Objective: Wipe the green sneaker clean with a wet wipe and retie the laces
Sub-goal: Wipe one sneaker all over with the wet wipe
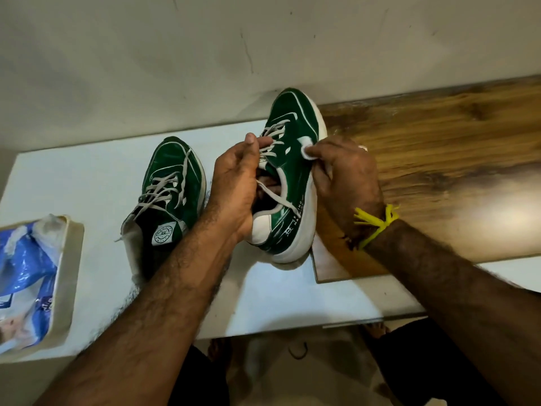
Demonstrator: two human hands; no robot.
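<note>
**Green sneaker held up and wiped on its side**

The green sneaker [288, 159] is lifted off the tabletop [96, 183], toe pointing away toward the wall and tilted so its white sole faces right. Its grey laces [270, 142] lie loose across the tongue, one strand trailing over the opening.

The left hand [237, 183] grips the shoe at the collar, fingers curled into the opening and thumb up by the laces. The right hand [345, 174] pinches a small white wet wipe [307, 149] and presses it against the green side panel just above the sole. A yellow thread [377, 224] is tied around the right wrist.

A second green sneaker [169, 189] sits on the white tabletop just to the left, laces loosely crossed, its heel partly hidden behind the left forearm. To the right lies a wooden board [439, 159], its near corner under the held shoe. At the far left edge, a cream tray [68, 273] holds a blue wipes packet [23, 282]. A pale wall [175, 54] rises behind.
</note>
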